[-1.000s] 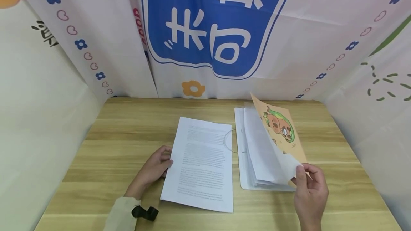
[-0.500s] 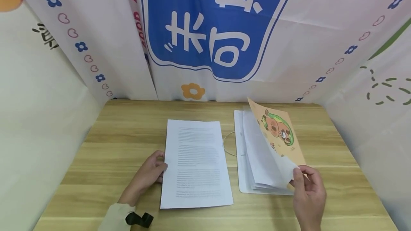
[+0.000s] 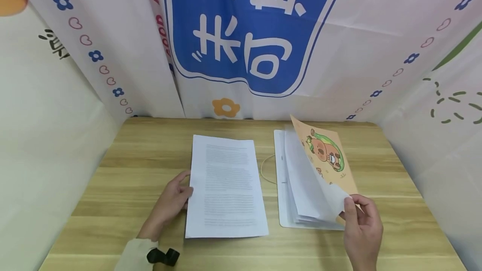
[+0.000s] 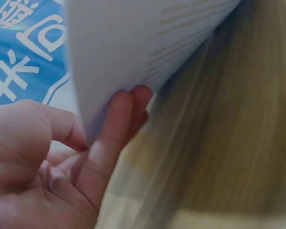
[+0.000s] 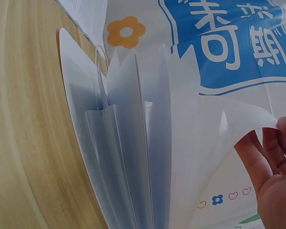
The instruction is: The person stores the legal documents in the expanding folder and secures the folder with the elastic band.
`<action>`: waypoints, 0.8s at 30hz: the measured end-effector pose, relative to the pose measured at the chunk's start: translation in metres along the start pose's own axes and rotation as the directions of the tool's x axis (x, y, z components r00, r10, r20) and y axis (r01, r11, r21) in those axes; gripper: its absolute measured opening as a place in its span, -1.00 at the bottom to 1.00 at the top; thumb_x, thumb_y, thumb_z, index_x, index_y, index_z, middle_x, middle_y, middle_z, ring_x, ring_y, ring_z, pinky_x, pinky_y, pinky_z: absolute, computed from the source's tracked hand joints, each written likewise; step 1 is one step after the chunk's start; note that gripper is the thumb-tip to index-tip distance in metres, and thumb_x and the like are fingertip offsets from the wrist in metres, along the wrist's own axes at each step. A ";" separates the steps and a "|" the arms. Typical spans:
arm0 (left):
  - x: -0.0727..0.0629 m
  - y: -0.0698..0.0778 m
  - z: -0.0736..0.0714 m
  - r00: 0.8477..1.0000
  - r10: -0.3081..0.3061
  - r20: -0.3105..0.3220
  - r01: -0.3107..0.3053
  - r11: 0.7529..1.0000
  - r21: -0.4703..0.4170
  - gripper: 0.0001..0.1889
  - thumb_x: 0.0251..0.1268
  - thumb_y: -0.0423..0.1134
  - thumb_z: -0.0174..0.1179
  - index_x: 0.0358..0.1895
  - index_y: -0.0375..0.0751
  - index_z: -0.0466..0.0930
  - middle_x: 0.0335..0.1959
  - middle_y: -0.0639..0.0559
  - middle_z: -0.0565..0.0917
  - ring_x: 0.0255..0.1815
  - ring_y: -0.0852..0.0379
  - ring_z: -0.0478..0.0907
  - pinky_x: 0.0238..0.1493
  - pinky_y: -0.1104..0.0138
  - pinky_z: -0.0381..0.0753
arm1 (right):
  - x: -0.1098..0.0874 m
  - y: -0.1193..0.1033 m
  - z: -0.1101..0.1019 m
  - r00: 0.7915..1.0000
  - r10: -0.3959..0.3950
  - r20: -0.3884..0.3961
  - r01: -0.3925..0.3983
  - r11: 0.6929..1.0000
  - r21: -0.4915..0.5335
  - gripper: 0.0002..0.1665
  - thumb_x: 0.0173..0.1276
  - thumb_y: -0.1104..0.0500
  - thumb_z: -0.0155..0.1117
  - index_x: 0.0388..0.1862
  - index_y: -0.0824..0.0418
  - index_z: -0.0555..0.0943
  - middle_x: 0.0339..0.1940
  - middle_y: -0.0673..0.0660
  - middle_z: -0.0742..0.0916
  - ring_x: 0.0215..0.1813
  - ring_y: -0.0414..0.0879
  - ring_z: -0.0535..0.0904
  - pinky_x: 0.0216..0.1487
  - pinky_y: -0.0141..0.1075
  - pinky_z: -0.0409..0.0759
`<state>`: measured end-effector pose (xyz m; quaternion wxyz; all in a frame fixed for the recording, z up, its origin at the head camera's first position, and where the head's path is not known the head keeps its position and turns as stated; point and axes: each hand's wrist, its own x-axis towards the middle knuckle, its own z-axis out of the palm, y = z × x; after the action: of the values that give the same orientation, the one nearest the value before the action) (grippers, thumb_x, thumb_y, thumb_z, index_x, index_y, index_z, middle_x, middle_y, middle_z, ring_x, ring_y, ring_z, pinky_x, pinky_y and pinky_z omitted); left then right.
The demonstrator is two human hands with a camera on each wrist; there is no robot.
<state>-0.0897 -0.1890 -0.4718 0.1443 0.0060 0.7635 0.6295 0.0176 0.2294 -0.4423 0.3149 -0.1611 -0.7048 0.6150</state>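
Observation:
My left hand [image 3: 171,202] pinches the left edge of a printed sheet of paper [image 3: 226,187]; its thumb is on top and the other fingers are underneath. In the left wrist view the paper [image 4: 114,43] stands tilted between thumb and fingers, over the table. To its right stands an expanding file folder [image 3: 284,204], spread apart, with an orange cover [image 3: 344,175] bearing a cartoon animal. The right hand [image 3: 364,225] pinches the folder's white, bent-over corner at the lower right. Pleated, translucent pockets [image 5: 128,143] fan out in the right wrist view.
A thin elastic cord [image 3: 263,170] loops from the folder's left side toward the paper. The wood-grain table [image 3: 143,149] ends at a printed cloth [image 3: 320,74] hanging behind it, with more cloth at both sides. A black strap [image 3: 163,257] is on the left wrist.
My left hand has shifted left with the paper, which has turned straighter and lies farther from the folder. The right hand keeps its grip with barely any movement.

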 end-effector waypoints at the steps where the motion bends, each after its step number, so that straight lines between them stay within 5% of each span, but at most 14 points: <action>1: 0.000 0.001 -0.001 1.000 0.012 -0.012 -0.012 1.000 0.000 -0.41 0.53 -0.50 -0.06 0.58 -0.27 0.16 -0.17 -0.32 0.74 -0.37 -0.10 0.70 -0.44 0.19 0.70 | 0.000 0.000 0.000 1.000 -0.002 -0.001 0.002 1.000 -0.001 -0.88 0.55 0.34 0.20 -0.10 0.43 0.56 -0.11 0.20 0.60 -0.17 -0.23 0.73 -0.22 -0.41 0.68; 11: 0.003 0.014 0.000 0.994 0.096 -0.043 -0.100 0.990 -0.096 -0.44 0.58 -0.48 -0.04 0.57 -0.20 0.21 -0.18 -0.33 0.74 -0.37 0.06 0.68 -0.38 0.29 0.67 | 0.002 -0.002 0.001 1.000 -0.008 0.003 0.008 0.999 0.031 -0.84 0.54 0.35 0.20 -0.09 0.49 0.54 -0.12 0.19 0.61 -0.18 -0.23 0.73 -0.22 -0.40 0.69; 24: 0.015 0.028 0.026 0.985 0.164 0.054 -0.150 0.967 -0.207 -0.45 0.57 -0.49 -0.06 0.57 -0.28 0.20 -0.13 -0.37 0.72 -0.34 0.08 0.69 -0.37 0.32 0.65 | 0.001 -0.003 0.003 1.000 -0.015 0.002 0.015 1.000 0.018 -0.85 0.54 0.35 0.20 -0.09 0.48 0.55 -0.11 0.19 0.61 -0.15 -0.23 0.73 -0.20 -0.38 0.69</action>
<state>-0.1031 -0.1552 -0.4521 0.1206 0.0740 0.6870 0.7128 0.0151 0.2274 -0.4387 0.3203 -0.1522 -0.7007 0.6191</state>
